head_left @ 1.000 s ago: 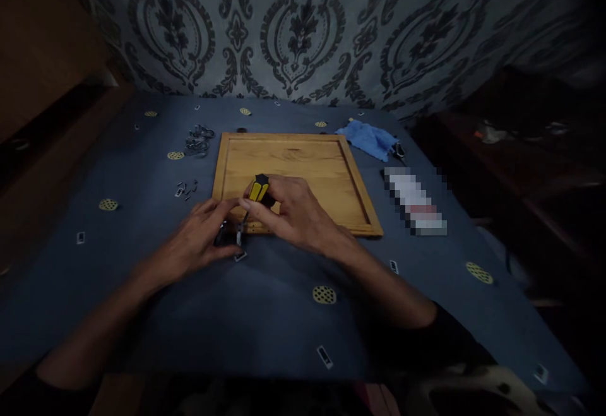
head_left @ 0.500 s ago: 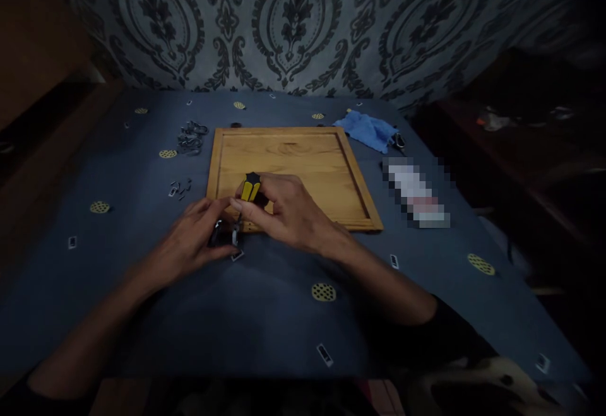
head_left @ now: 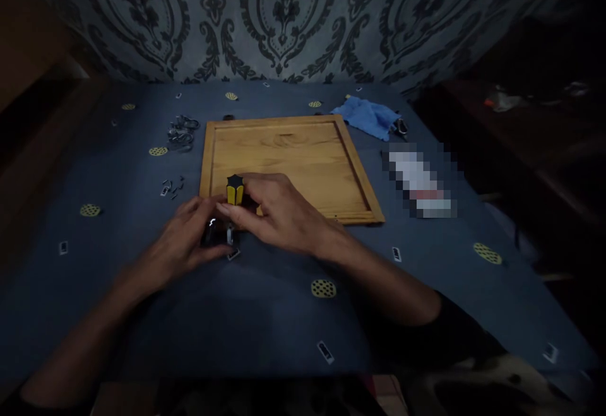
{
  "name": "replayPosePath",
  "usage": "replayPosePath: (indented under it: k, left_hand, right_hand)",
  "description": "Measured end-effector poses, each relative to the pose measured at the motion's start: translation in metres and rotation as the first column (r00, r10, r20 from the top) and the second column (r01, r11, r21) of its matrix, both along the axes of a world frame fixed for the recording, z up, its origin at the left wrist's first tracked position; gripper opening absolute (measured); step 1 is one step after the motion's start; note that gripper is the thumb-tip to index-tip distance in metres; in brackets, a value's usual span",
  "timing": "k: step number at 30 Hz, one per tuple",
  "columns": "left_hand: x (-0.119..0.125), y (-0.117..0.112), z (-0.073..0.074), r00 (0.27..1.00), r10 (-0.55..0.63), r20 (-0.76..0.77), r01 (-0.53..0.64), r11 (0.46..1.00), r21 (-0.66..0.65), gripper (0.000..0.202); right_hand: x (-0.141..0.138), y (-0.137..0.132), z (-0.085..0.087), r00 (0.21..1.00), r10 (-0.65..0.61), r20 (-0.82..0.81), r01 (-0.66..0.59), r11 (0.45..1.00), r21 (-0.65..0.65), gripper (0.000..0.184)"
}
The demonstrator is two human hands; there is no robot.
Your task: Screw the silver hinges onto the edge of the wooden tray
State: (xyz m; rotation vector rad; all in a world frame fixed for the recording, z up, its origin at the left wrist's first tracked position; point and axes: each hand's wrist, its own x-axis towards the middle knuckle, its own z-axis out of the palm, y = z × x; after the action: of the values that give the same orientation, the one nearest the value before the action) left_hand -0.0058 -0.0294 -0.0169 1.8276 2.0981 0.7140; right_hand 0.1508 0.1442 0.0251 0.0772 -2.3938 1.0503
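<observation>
My right hand is closed round the black and yellow handle of a screwdriver, which stands nearly upright. Its tip is hidden behind my fingers. My left hand grips a small shiny metal fitting between thumb and fingers; its exact kind is too dark to make out. Both hands meet at the near left corner of a framed wooden panel, which lies flat on the blue patterned tablecloth. That corner is covered by the hands.
Several metal fittings lie in a pile left of the panel, with several small screws nearer me. A blue cloth with a dark metal object beside it lies at the back right. A blurred-out item is right of the panel.
The view has shifted slightly, so most things sit a little differently in it. The screwdriver's handle appears more upright. Both hands keep their hold at the panel's corner.
</observation>
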Motion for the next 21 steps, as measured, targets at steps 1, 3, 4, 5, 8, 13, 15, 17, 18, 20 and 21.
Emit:
replayPosePath:
  k: [1, 3, 4, 5, 8, 13, 15, 17, 18, 20, 21]
  left_hand:
    - [-0.0004, -0.0004, -0.0005, 1.0, 0.004, 0.002, -0.004, 1.0, 0.002, 0.04]
    - [-0.0012, -0.0012, -0.0014, 1.0, 0.013, 0.008, -0.013, 1.0, -0.001, 0.043]
    - [-0.0015, -0.0016, -0.0016, 1.0, 0.019, 0.013, -0.019, 1.0, -0.006, 0.045]
    - [-0.0017, -0.0018, -0.0015, 1.0, 0.025, 0.016, -0.024, 1.0, -0.013, 0.048]
    - [-0.0013, -0.0022, -0.0001, 0.999, 0.043, 0.013, -0.042, 0.999, -0.034, 0.055]
    - [0.0021, -0.0025, 0.0036, 0.998, 0.065, 0.025, -0.063, 0.996, -0.055, 0.056]
    - [0.0032, -0.0027, 0.005, 0.996, 0.083, 0.037, -0.08, 0.994, -0.077, 0.056]
    - [0.0037, -0.003, 0.006, 0.994, 0.098, 0.049, -0.094, 0.991, -0.093, 0.057]
    - [0.0036, -0.0031, 0.0062, 0.993, 0.104, 0.053, -0.099, 0.99, -0.096, 0.058]
    - [0.0032, -0.0034, 0.0062, 0.992, 0.11, 0.061, -0.103, 0.989, -0.104, 0.06]
    - [0.0029, -0.0035, 0.006, 0.992, 0.11, 0.067, -0.103, 0.989, -0.11, 0.062]
  right_hand:
    - [0.0006, 0.0, 0.0002, 1.0, 0.006, 0.007, -0.006, 1.0, 0.0, 0.029]
    - [0.0018, 0.0003, 0.0005, 0.999, 0.019, 0.031, -0.019, 1.0, -0.003, 0.024]
    - [0.0024, 0.0007, 0.0008, 0.999, 0.028, 0.044, -0.028, 1.0, -0.008, 0.022]
    - [0.0029, 0.0012, 0.0011, 0.998, 0.035, 0.054, -0.034, 0.999, -0.013, 0.021]
    - [0.0039, 0.0031, 0.0024, 0.996, 0.043, 0.073, -0.041, 0.999, -0.029, 0.022]
    - [0.0047, 0.0063, 0.0038, 0.994, 0.04, 0.101, -0.033, 0.997, -0.07, 0.027]
    - [0.0052, 0.007, 0.0041, 0.993, 0.038, 0.109, -0.029, 0.995, -0.091, 0.027]
    - [0.0059, 0.0077, 0.0046, 0.992, 0.041, 0.117, -0.028, 0.994, -0.108, 0.027]
    - [0.0062, 0.008, 0.0049, 0.992, 0.043, 0.119, -0.029, 0.993, -0.115, 0.027]
    - [0.0068, 0.0087, 0.0055, 0.991, 0.048, 0.122, -0.032, 0.992, -0.125, 0.026]
    - [0.007, 0.0091, 0.0057, 0.992, 0.05, 0.118, -0.034, 0.991, -0.128, 0.026]
